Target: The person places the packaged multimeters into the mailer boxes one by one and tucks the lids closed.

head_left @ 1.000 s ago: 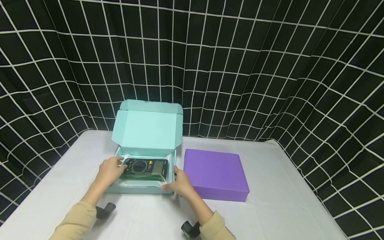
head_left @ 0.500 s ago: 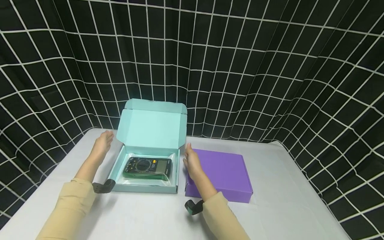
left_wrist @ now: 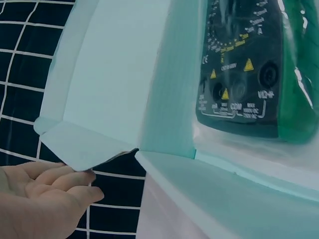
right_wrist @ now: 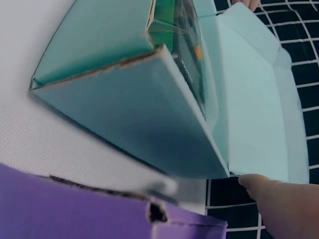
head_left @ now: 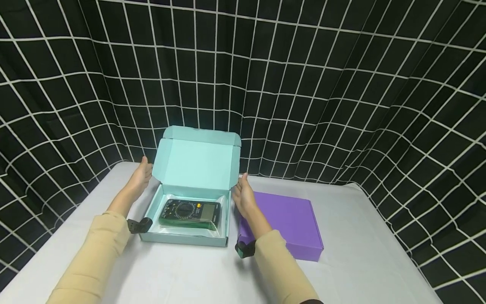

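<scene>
A mint-green cardboard box (head_left: 184, 240) lies on the table with its lid (head_left: 199, 164) raised and leaning back. Inside it is a black multimeter (head_left: 189, 212) with a green edge, wrapped in clear plastic. My left hand (head_left: 140, 177) is at the lid's left side; in the left wrist view its slightly bent fingers (left_wrist: 65, 184) touch the underside of the side flap (left_wrist: 82, 144). On the other side, my right hand (head_left: 246, 196) is at the lid's right flap. The right wrist view shows its thumb (right_wrist: 259, 186) by the lid's edge, the other fingers hidden there.
A closed purple box (head_left: 288, 219) stands right of the mint one, partly under my right forearm. Both sit on a white-covered table (head_left: 360, 245). Behind rises a black curtain (head_left: 288, 84) with a white grid. Dark wrist mounts (head_left: 140, 226) stick out from the sleeves.
Both hands have left the multimeter and the box's front part, moving up and back to the two sides of the raised lid. The multimeter stays in the box.
</scene>
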Action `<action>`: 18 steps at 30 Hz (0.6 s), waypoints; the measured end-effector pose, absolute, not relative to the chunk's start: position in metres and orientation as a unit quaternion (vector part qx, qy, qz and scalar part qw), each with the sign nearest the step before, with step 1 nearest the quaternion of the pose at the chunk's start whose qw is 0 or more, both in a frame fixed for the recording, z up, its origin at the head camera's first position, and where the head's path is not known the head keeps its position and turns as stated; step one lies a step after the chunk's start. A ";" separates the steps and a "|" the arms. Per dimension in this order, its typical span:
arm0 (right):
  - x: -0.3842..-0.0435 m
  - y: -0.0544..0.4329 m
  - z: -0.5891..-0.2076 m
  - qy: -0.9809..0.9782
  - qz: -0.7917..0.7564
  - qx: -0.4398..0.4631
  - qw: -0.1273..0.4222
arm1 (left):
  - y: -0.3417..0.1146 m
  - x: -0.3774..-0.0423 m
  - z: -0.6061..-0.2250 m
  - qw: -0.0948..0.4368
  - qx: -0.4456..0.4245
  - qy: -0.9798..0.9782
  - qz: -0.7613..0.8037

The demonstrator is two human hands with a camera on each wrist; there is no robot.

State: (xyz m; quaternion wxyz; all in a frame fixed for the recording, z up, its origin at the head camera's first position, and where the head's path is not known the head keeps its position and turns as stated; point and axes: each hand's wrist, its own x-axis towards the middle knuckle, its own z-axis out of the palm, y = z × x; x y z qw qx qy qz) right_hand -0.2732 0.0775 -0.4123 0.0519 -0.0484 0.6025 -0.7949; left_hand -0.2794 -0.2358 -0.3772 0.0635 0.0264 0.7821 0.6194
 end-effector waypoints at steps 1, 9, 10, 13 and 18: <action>-0.273 0.078 -0.413 0.604 -0.794 -0.051 0.053 | -0.236 -0.279 -0.378 0.063 0.028 0.785 0.616; -0.266 0.082 -0.403 0.598 -0.796 -0.033 0.089 | -0.233 -0.276 -0.376 0.064 0.040 0.789 0.610; -0.265 0.082 -0.401 0.594 -0.799 -0.037 0.093 | -0.233 -0.275 -0.376 0.066 0.042 0.787 0.612; -0.264 0.083 -0.399 0.584 -0.803 -0.050 0.106 | -0.233 -0.272 -0.375 0.072 0.048 0.785 0.613; -0.263 0.090 -0.400 0.616 -0.774 -0.079 0.127 | -0.233 -0.269 -0.374 0.092 0.047 0.784 0.612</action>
